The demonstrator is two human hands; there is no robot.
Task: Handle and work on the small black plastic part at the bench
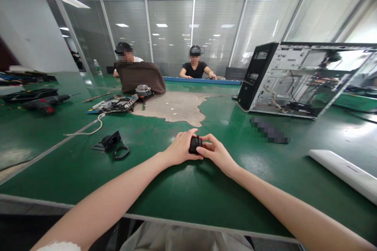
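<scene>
- Both hands meet on a small black part (194, 144), which sits low over the green table (188, 200) in the middle of the near edge.
- The left hand (180, 148) is wrapped round the part's left side, with the thumb lying across its top.
- The right hand (214, 151) pinches the right side of the part between thumb and fingertips, so each hand is closed on it.
- The part is mostly covered by fingers, and I cannot tell whether its underside touches the table.
- Both forearms reach in from the near edge and rest low over the mat.
- To the left, well apart from the hands, lie a black bracket (110, 140) and, just beside it, a black ring (120, 152).
- Further left a white cable (93, 128) curls toward a circuit board (115, 104).
- Beyond the hands a worn patch (176, 106) shows where the mat's green surface is gone.
- On the right an open computer case (294, 80) stands with its inside facing the camera.
- A white panel (344, 170) lies flat nearer the right edge.
- At the far left lies a power drill (44, 104).
- Across the table, two people are seated, one behind a brown cloth (140, 77).
</scene>
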